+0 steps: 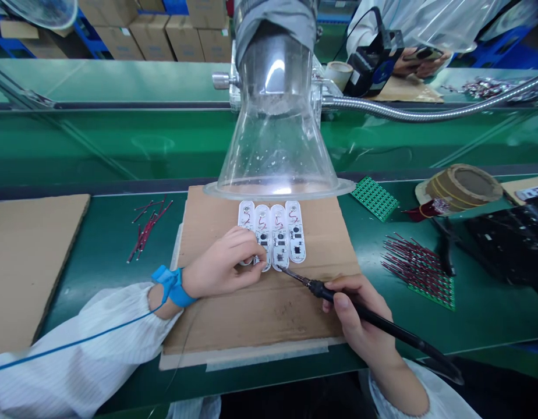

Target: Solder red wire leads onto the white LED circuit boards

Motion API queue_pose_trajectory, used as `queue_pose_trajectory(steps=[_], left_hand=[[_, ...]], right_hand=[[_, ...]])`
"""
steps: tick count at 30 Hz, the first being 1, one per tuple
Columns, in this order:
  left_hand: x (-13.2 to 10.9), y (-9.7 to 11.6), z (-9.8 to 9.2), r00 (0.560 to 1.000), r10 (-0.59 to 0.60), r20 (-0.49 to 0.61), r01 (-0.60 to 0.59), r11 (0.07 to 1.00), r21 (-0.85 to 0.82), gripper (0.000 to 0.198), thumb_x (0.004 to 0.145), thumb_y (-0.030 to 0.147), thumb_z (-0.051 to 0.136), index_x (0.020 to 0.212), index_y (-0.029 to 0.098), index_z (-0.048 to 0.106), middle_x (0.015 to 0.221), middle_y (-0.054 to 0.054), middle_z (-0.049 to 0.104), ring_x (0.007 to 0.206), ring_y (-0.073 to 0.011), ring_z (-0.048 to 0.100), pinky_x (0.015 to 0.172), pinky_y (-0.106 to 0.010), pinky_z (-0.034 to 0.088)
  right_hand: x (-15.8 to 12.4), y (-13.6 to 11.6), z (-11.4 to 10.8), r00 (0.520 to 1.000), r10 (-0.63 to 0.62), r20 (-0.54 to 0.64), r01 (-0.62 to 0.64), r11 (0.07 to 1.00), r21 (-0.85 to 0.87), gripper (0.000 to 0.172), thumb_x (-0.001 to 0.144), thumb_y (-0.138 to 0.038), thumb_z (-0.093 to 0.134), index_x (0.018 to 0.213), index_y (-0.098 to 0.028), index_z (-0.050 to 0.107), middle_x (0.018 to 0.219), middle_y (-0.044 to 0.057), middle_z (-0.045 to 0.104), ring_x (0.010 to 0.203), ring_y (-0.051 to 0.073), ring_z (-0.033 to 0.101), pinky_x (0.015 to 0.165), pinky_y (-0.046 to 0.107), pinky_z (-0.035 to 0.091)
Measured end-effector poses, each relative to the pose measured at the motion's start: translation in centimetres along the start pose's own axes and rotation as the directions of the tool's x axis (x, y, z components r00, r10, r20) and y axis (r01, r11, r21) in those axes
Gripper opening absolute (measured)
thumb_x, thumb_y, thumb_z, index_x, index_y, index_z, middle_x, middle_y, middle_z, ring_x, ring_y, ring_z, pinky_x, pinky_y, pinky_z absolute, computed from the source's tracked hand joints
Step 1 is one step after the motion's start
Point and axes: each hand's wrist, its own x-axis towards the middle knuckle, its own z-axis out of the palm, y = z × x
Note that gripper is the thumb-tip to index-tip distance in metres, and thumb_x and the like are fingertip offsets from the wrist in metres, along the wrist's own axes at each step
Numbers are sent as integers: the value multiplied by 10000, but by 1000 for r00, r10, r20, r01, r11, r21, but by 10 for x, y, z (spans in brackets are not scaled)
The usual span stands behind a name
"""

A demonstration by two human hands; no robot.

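Nearest, a blue wrist strap (173, 286) around the left wrist, and the left hand (223, 262) with thumb and fingers pinched together at the lower end of the second white circuit board (262, 233) from the left, anything between the fingertips hidden. Right hand (360, 314) clamped around a black soldering iron (374, 308), its long axis slanting up and left, tip (290, 274) just beside the third board's lower end, contact impossible to tell. Left hand closer to that tip than right. All four in a row of white circuit boards (295, 233), long axes pointing away, side by side on a cardboard sheet (260, 326). Right of the row, a green panel of red wires (420, 273); beyond the row, a clear fume hood (275, 145); farthest, a co-worker's hands (420, 63).
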Motion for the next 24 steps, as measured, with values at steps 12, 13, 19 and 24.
queue_pose_trajectory(steps=[12, 13, 19, 24], left_hand=[[-27, -7, -25, 989, -148, -5, 147, 983, -108, 122, 1066, 101, 668, 1062, 210, 722, 739, 65, 551, 608, -92, 490, 585, -203, 401], [-27, -6, -24, 986, -164, -4, 162, 980, -115, 109, 1052, 103, 675, 1045, 210, 692, 708, 88, 488, 576, -85, 434, 556, -197, 366], [-29, -2, -18, 982, -177, 68, 184, 976, -114, 138, 999, 94, 587, 1003, 228, 553, 721, 103, 470, 555, -77, 397, 529, -180, 343], [-27, -3, -18, 983, -163, 80, 170, 980, -101, 121, 1013, 106, 572, 1013, 226, 555, 756, 88, 498, 582, -82, 419, 549, -188, 353]], right_hand=[[15, -20, 25, 995, 20, -103, -4, 987, 159, 164, 1154, -396, 675, 1100, -259, 748, 761, -21, 765, 630, 124, 753, 606, 200, 623], [14, -18, 27, 995, 23, -93, -8, 987, 162, 160, 1153, -392, 676, 1099, -260, 749, 764, -21, 765, 628, 123, 751, 601, 197, 621], [13, -12, 27, 995, 26, -93, -12, 988, 151, 163, 1148, -386, 682, 1073, -260, 753, 749, -26, 753, 605, 112, 738, 583, 181, 610], [12, -10, 26, 996, 33, -84, -23, 993, 117, 163, 1143, -386, 684, 1064, -261, 753, 766, -25, 755, 614, 114, 743, 594, 186, 612]])
